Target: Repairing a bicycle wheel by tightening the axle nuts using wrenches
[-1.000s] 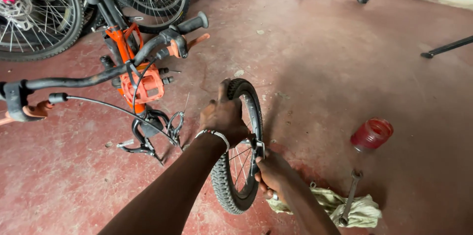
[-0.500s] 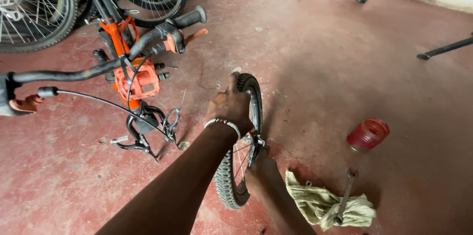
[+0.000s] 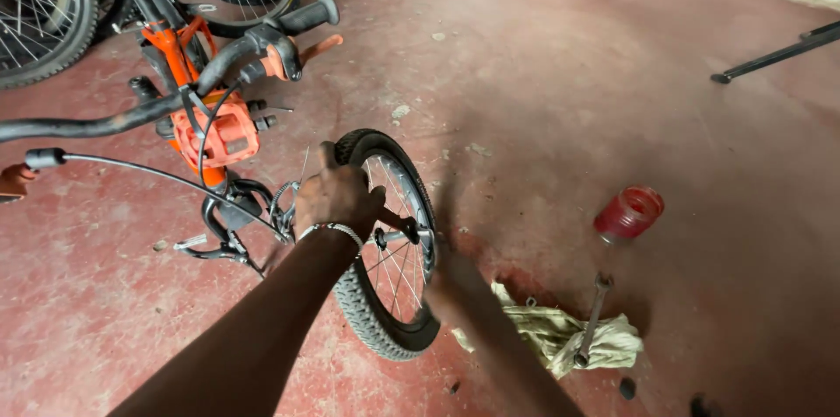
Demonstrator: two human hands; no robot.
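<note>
Nearest, the right hand (image 3: 455, 281) sits low beside the small wheel (image 3: 389, 246), just right of the tyre near the hub; it's blurred, so can't tell if its fingers are curled or spread. Just past it, the left hand (image 3: 337, 198) is on top of the wheel, fingers closed round the tyre/rim at the upper left, w/ a bracelet at the wrist. Wheel stands upright on the red floor (image 3: 542, 119), its long line running away from the person, axle pointing L-R. Left hand is the one actually holding it. Right of the fingers: a rag (image 3: 542, 334) w/ a spanner (image 3: 592, 316) lying on it, then a red jar (image 3: 628, 213). Left and beyond: the orange bike (image 3: 206, 119).

Vs half a sec ago: right hand has come out from behind the wheel toward the rag side; left-hand grip unchanged.
</note>
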